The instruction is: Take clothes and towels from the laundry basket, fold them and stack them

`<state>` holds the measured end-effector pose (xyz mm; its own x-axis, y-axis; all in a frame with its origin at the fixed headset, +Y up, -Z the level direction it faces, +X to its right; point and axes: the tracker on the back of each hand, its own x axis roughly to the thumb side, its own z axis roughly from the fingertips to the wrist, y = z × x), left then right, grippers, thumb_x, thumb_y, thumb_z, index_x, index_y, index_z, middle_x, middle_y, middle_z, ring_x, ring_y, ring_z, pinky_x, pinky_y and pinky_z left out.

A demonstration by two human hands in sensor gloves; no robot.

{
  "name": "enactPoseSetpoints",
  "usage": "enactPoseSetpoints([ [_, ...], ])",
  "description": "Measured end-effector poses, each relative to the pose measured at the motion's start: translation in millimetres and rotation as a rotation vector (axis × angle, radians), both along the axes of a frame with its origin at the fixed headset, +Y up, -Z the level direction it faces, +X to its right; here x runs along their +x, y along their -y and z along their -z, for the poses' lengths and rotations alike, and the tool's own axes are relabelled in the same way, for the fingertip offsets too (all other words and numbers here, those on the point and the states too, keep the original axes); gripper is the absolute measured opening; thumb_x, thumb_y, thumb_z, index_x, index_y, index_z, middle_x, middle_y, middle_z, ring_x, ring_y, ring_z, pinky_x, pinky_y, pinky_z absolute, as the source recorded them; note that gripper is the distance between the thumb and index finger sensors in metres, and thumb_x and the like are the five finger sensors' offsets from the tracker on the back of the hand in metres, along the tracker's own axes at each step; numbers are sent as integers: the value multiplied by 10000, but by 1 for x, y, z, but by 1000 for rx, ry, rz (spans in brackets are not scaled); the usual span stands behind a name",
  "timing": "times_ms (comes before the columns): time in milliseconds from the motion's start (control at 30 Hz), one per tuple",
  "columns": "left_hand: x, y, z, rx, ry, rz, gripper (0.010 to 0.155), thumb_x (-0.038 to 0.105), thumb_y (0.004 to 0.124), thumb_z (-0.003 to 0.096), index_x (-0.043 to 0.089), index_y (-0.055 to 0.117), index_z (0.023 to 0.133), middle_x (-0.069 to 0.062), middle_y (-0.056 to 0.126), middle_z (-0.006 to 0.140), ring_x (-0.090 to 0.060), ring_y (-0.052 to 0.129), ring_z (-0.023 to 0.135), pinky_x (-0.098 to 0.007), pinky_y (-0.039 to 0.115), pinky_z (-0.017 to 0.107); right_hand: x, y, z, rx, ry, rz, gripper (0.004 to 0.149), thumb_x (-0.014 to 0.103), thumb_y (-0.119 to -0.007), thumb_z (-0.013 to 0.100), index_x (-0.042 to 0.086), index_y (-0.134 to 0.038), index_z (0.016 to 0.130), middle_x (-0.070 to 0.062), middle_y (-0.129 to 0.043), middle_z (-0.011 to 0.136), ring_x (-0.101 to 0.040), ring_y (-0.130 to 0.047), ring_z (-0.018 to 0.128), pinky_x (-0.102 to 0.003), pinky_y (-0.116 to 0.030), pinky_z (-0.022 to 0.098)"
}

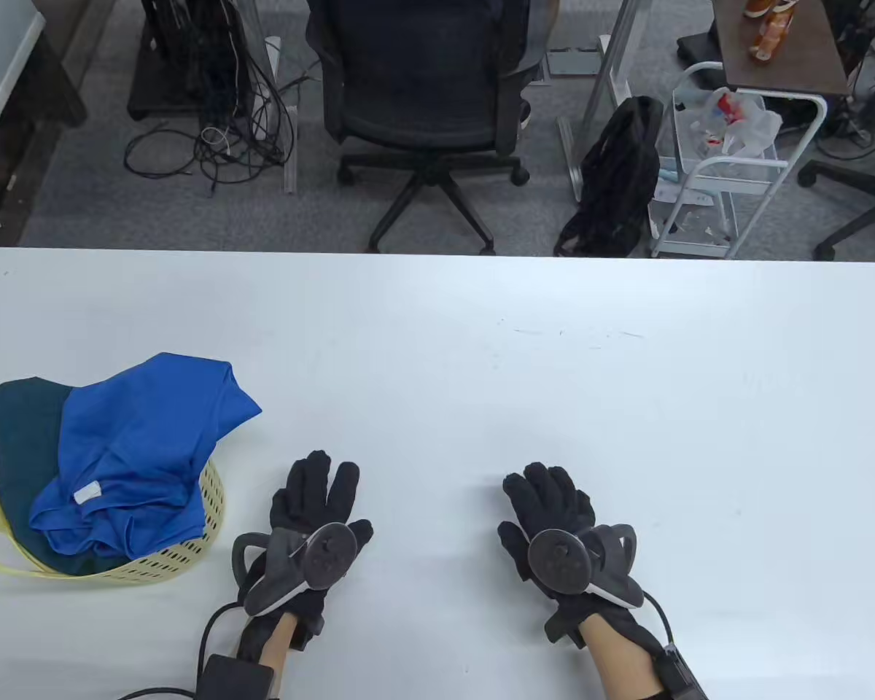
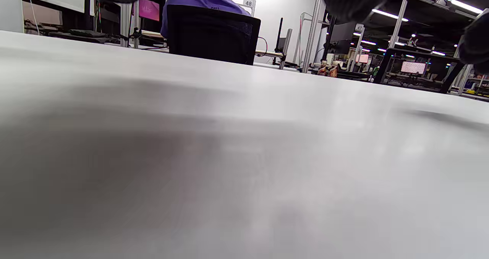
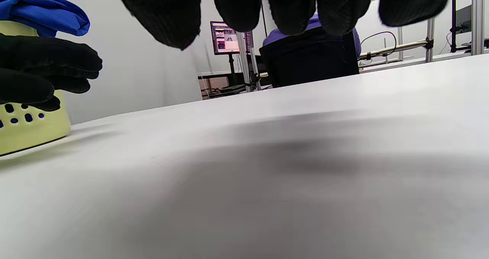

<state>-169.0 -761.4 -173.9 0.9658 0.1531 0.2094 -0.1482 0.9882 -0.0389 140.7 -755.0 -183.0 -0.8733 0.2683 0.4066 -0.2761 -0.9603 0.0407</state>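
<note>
Pale yellow perforated plastic laundry basket [image 1: 189, 554], near-left corner of the white bench [image 1: 554, 379], holding a crumpled bright blue shirt [image 1: 138, 452] over a dark teal garment [image 1: 22, 445]; the likely opening step is best done by pinching the blue shirt at its collar or a shoulder seam and lifting it clear before spreading it on the bench. Left hand [image 1: 310, 529], fingers spread flat and holding nothing, lies just right of the basket; right hand [image 1: 558, 529], likewise splayed and holding nothing, lies well apart from it.
</note>
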Motion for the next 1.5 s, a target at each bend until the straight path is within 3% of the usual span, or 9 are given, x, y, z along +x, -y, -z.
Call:
enactPoseSetpoints([
  [633,0,3,1,-50,14,18,863,558,695,565,174,285,1221,-340,303,1252,-572,503,1109,-699,610,731,4,2,1,-41,24,0,653,343,-700,648,-3,-470,1152,-379,-436,1150,-653,-471,985,-798,-519,629],
  [767,1,1,1,-54,-6,54,857,544,719,560,166,316,1215,-285,456,1239,-419,752,1030,-571,741,707,5,3,1,-47,28,2,653,342,-700,648,-4,-470,1152,-379,-437,1150,-652,-473,986,-796,-521,630],
  [867,-1,-28,-1,-12,-57,75,757,527,763,550,189,492,1171,-63,829,999,-188,973,733,-375,879,554,6,2,1,-50,26,7,651,341,-699,649,-2,-470,1152,-376,-437,1151,-651,-475,986,-796,-522,630],
  [1067,-39,-156,-12,304,-422,51,491,543,809,551,256,796,949,108,957,588,-51,969,336,-255,882,280,4,-2,0,-25,13,21,649,343,-698,648,1,-471,1152,-373,-439,1151,-645,-482,989,-795,-525,630],
  [1233,-95,-210,23,-20,-767,241,704,436,899,546,194,620,1146,50,924,756,-127,974,459,-278,871,354,1,-4,-1,-7,2,9,649,340,-699,648,1,-471,1152,-371,-440,1152,-644,-484,988,-794,-525,632],
  [1267,-101,-210,29,-133,-790,271,821,398,924,541,162,509,1210,-84,833,1017,-129,966,516,-271,862,380,0,-4,-1,-5,0,7,649,340,-700,648,1,-471,1152,-372,-439,1152,-642,-483,990,-794,-525,632],
  [1300,-110,-207,38,-279,-816,311,917,385,932,539,131,404,1245,-222,671,1173,-172,958,594,-281,850,408,0,-4,-1,-3,-2,5,649,340,-700,648,2,-470,1152,-371,-438,1152,-642,-484,990,-794,-526,632],
  [1433,-139,-173,56,-520,-904,398,1056,422,972,471,243,288,1255,-358,472,1266,-256,950,709,-351,855,463,-1,-3,0,-10,-4,2,649,339,-700,647,2,-469,1152,-373,-440,1151,-642,-484,990,-794,-525,631],
  [1500,-151,-152,58,-567,-912,318,881,530,847,519,395,326,1217,-351,379,1279,-279,916,784,-370,844,512,0,-2,0,-12,-2,3,650,341,-699,647,4,-469,1152,-371,-439,1152,-641,-485,991,-794,-526,632],
])
